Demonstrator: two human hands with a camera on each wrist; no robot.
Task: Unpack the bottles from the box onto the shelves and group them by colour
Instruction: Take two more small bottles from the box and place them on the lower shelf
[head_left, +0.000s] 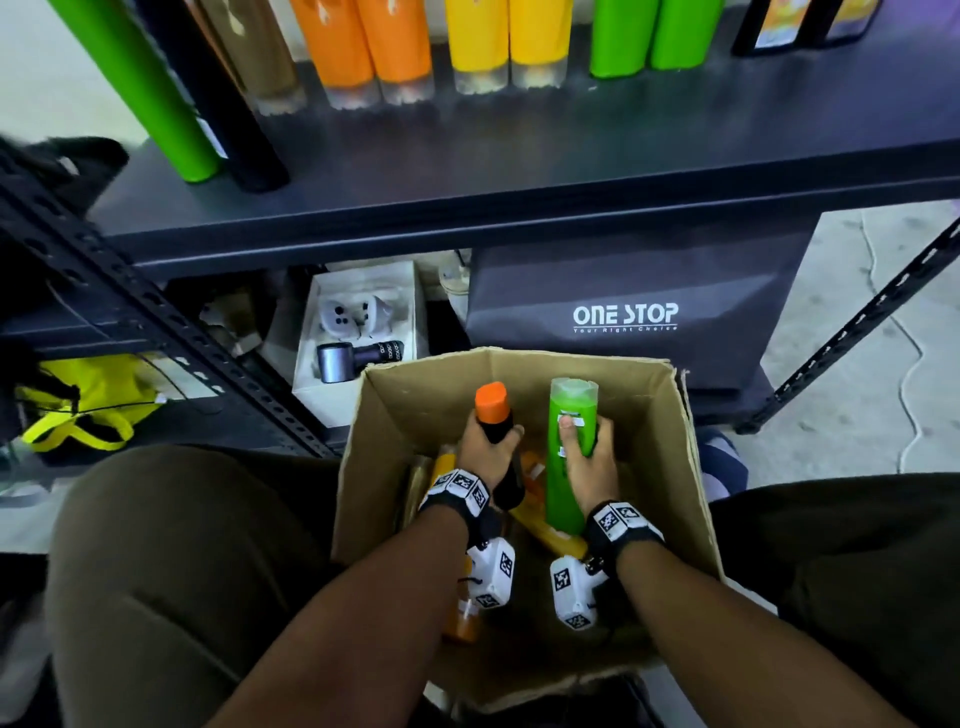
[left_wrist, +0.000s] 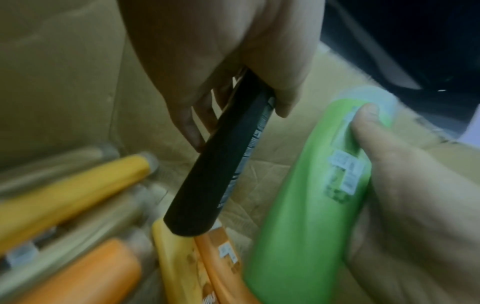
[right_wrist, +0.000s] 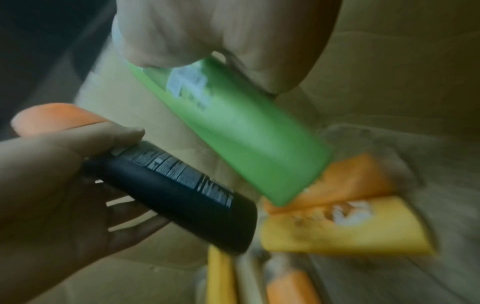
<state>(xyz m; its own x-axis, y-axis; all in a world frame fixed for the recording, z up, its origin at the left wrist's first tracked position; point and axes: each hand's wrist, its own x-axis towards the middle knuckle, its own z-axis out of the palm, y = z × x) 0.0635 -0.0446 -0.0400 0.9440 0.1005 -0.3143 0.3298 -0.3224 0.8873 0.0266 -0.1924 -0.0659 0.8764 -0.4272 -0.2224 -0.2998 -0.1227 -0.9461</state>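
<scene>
Bottles are what we are lifting out of the cardboard box (head_left: 519, 374), one in each hand. At the left, our left hand (head_left: 485, 441) is wrapped round the black bottle with the orange cap (head_left: 493, 415), thumb on one side and fingers on the other, the cap pointing up and away from us. To its right, our right hand (head_left: 584, 457) grips the green bottle (head_left: 566, 452) by its middle, thumb lying across the small label; it stands nearly upright, its clear cap uppermost.

We judge that we are at the lifting-out step: both bottles are in hand but still within the box walls. Next we would raise them clear of the rim and carry them up to the shelf (head_left: 519, 171), the green one towards the green pair (head_left: 654, 36) at the right and the black one towards the dark bottles (head_left: 810, 21) at the far right, or to the black tube beside the green one at the left; which place suits it we cannot tell.

Only the head view shows the shelf with its orange, yellow and green pairs. The left wrist view shows what the head view mostly hides: yellow and orange bottles (left_wrist: 72, 185) lying on the box floor, blurred. The right wrist view shows the printed text on the black bottle and more orange and yellow bottles beneath.
</scene>
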